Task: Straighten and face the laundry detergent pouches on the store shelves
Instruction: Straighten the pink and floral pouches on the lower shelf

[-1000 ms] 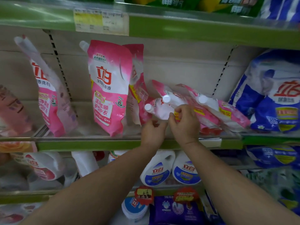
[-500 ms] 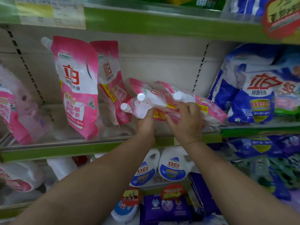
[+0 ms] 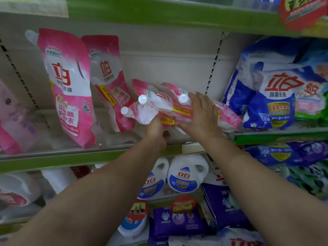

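Three pink detergent pouches (image 3: 156,102) with white screw caps lie tipped over in a stack on the middle shelf (image 3: 71,158), caps pointing left. My left hand (image 3: 157,132) reaches up under the stack's near edge and grips the lowest pouch (image 3: 142,115); its fingertips are hidden. My right hand (image 3: 200,116) lies across the top of the stack with fingers stretched out, thumb at the near edge. To the left, a tall pink pouch (image 3: 67,89) stands facing front, and another pink pouch (image 3: 108,77) leans behind it against the back wall.
Blue-and-white detergent bags (image 3: 276,93) crowd the shelf right of the stack. A blurred pink pouch (image 3: 8,121) is at the far left. White jugs (image 3: 186,174) and purple packs (image 3: 177,221) fill the shelves below. The upper shelf edge (image 3: 159,16) runs overhead.
My right hand has gone from a curled grip at the stack's near edge to lying flat over its top. My left hand stays under the stack. The view has shifted right.
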Tool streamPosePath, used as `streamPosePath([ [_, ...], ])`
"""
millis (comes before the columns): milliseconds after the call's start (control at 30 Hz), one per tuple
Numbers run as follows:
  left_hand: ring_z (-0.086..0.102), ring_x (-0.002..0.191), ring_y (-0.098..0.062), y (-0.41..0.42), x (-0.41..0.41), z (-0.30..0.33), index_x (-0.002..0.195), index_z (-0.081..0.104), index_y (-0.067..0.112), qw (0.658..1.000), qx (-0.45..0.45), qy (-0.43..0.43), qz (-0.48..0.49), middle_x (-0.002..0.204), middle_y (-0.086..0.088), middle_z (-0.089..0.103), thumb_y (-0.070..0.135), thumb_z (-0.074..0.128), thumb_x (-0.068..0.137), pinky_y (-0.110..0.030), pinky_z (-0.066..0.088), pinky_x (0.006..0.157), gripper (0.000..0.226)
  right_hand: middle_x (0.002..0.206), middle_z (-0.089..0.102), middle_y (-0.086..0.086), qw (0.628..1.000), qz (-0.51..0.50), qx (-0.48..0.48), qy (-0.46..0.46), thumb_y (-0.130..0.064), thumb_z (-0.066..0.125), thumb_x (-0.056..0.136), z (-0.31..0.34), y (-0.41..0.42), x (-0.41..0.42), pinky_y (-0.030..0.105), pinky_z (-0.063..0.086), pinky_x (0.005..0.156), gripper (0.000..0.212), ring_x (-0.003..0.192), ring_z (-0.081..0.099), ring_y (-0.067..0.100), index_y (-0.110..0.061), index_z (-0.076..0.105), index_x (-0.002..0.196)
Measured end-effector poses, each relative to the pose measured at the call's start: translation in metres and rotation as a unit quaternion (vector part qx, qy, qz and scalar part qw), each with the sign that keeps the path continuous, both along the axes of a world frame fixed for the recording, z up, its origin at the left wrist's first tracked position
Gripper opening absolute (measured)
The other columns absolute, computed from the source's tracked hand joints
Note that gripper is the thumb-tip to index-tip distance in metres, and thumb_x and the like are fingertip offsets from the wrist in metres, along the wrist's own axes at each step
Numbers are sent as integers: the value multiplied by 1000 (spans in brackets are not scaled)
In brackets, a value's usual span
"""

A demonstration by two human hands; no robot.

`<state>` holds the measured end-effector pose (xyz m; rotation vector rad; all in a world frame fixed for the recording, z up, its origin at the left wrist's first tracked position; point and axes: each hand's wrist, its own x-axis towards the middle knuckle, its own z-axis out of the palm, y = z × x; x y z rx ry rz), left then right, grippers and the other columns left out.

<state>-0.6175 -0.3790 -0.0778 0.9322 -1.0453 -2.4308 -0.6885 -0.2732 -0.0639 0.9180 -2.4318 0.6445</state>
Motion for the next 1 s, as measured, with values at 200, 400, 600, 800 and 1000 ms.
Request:
streamPosePath([
  [200,56,104,-21,3,-9,-2,125,58,17,1000,-16,4,-6,111,-6,62,33,63,89,-30,46,72,39,149,36,6,1000,16,23,-7,-52,72,73,-2,-1,-8,52,20,112,80,140,24,31,-25,40,141],
  [400,55,110,-26,3,-15,4,125,57,15,999,-49,-11,16,111,-9,61,20,58,92,-33,49,75,33,151,33,9,998,35,-16,-50,-47,73,75,2,-2,-18,47,26,111,79,139,28,28,-24,40,142],
  [600,61,86,-22,3,-28,21,111,57,17,984,-175,-8,34,98,-6,64,4,55,87,-34,51,73,28,151,32,6,999,0,40,-30,-51,59,85,3,2,-29,51,29,107,73,138,28,27,-26,29,147],
  [800,63,98,-34,9,-40,38,108,57,15,932,-363,2,12,103,-15,66,-3,50,84,-43,55,82,32,119,63,10,989,33,-125,-71,-27,55,94,13,7,-45,31,41,76,47,106,58,31,-24,44,139],
  [1000,60,99,-37,17,-50,49,135,45,17,854,-516,-46,-47,114,-20,56,6,43,89,-36,51,75,48,112,67,7,960,-20,-251,-126,-28,54,94,24,7,-65,27,41,80,42,101,61,25,-20,49,135],
])
